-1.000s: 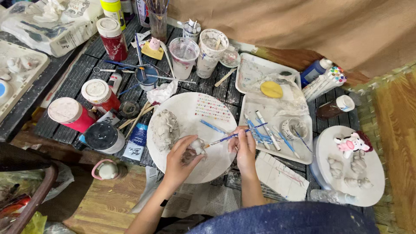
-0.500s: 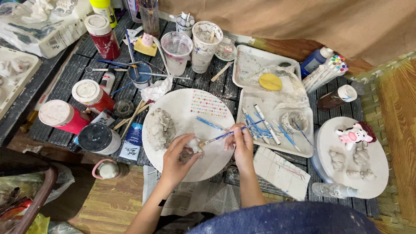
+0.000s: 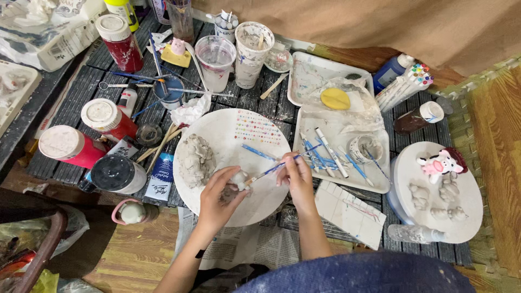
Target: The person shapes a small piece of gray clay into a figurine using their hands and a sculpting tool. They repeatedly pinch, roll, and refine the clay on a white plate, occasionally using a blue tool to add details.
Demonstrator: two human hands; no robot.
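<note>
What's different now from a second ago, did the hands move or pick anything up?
Hardly anything. The left hand still pinches the small clay piece over the round white board, and the right hand still holds the thin blue tool with its tip at the piece. Nothing was picked up or put down. The grey clay lump, paint jars and trays lie as before; only the camera view shifted slightly.

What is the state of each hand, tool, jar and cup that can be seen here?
Left hand: closed on a small clay piece.
Right hand: gripping a thin blue tool, tip at the clay.
Clay lump: unshaped, on the round white board.
Red jars: lids on.
Clear cup: upright, open.
</note>
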